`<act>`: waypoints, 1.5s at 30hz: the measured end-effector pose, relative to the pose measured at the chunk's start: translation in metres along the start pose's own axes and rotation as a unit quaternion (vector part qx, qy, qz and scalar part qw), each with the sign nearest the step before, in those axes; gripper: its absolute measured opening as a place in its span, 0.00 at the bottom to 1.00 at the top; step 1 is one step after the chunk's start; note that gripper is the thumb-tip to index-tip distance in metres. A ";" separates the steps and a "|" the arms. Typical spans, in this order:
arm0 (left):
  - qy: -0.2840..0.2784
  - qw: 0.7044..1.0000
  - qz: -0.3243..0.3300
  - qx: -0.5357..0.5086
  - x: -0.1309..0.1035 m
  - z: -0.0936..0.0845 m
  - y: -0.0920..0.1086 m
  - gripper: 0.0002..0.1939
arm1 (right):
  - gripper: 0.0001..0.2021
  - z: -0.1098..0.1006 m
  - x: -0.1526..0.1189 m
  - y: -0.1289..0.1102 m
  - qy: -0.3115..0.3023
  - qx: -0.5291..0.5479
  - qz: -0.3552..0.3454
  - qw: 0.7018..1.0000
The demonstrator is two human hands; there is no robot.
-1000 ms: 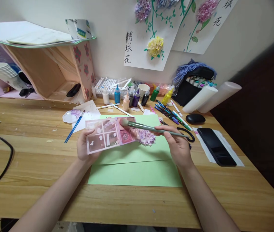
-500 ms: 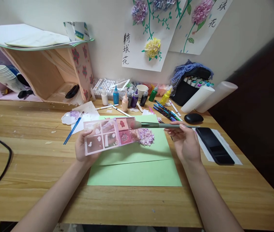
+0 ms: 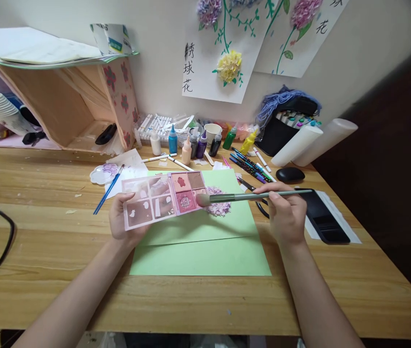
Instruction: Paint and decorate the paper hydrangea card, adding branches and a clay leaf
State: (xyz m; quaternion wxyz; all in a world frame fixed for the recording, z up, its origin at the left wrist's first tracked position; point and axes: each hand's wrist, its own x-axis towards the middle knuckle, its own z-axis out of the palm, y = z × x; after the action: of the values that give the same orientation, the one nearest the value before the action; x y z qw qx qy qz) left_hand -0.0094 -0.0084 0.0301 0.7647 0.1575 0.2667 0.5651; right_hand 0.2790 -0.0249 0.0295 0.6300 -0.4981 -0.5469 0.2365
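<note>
Makeup brush (image 3: pixel 242 196), pinched in the right hand (image 3: pixel 287 215), has moved nearer across the open four-pan palette (image 3: pixel 184 202). Left hand (image 3: pixel 118 222) clasps it, partly hiding lilac shreds (image 3: pixel 220 209).

1. The left hand (image 3: pixel 122 224) grips an open pink plastic palette (image 3: pixel 171 195), its clear lid (image 3: pixel 138 215) to the left, its square colour pans (image 3: pixel 184 202) to the right.
2. The right hand (image 3: pixel 288 212) pinches a slim green-handled brush (image 3: pixel 242 197), its bristles (image 3: pixel 203 199) at the near right pan.
3. Partly behind the brush, a frilly lilac flower ball (image 3: pixel 220 209) lies on pale green paper (image 3: pixel 205 258), spread over the brown wooden surface (image 3: pixel 64 270).
4. Rightward lies a flat black phone (image 3: pixel 330 217); small coloured plastic bottles (image 3: pixel 172 140) stand on the far side.
</note>
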 end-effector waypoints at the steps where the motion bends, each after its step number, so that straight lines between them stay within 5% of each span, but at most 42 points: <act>1: -0.001 1.000 0.003 0.006 0.000 0.000 -0.001 0.32 | 0.09 -0.001 0.000 0.000 -0.001 -0.020 -0.012 1.000; 4: -0.003 1.000 -0.004 0.014 0.001 0.000 -0.003 0.32 | 0.09 -0.004 0.000 0.002 0.021 -0.031 -0.055 0.998; 8: -0.007 1.000 -0.015 0.006 0.001 0.000 -0.005 0.31 | 0.09 -0.006 0.000 0.001 -0.023 -0.064 -0.080 0.995; 13: 0.013 1.000 0.006 -0.019 0.002 0.000 0.001 0.28 | 0.09 -0.005 0.003 0.001 0.083 -0.032 -0.065 0.994; 18: 0.028 0.995 0.081 -0.053 0.006 -0.002 0.013 0.23 | 0.10 0.008 -0.001 0.006 -0.024 -0.067 -0.015 0.997; 23: 0.051 0.988 0.129 -0.071 0.010 -0.006 0.018 0.18 | 0.10 0.014 -0.005 0.010 -0.047 -0.074 -0.016 0.996; 27: 0.072 0.986 0.135 -0.072 0.012 -0.009 0.018 0.18 | 0.10 0.014 -0.006 0.012 0.012 -0.070 -0.042 0.997; 30: 0.081 0.986 0.125 -0.076 0.012 -0.009 0.019 0.18 | 0.10 0.014 -0.006 0.012 -0.038 -0.083 -0.042 0.995; 35: 0.090 0.984 0.136 -0.076 0.012 -0.007 0.019 0.17 | 0.12 0.012 -0.003 0.011 0.069 -0.092 -0.029 0.993; 42: 0.115 0.982 0.133 -0.075 0.012 -0.007 0.018 0.17 | 0.15 0.007 0.008 0.022 0.111 -0.058 0.023 0.992; 45: 0.119 0.983 0.126 -0.067 0.012 -0.008 0.018 0.19 | 0.16 0.004 0.011 0.028 0.085 -0.051 0.068 0.993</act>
State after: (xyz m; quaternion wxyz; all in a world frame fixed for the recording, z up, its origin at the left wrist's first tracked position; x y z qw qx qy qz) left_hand -0.0253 0.0085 0.0308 0.6591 0.0694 0.2957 0.6880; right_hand 0.2856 -0.0032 0.0091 0.6307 -0.5837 -0.4675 0.2071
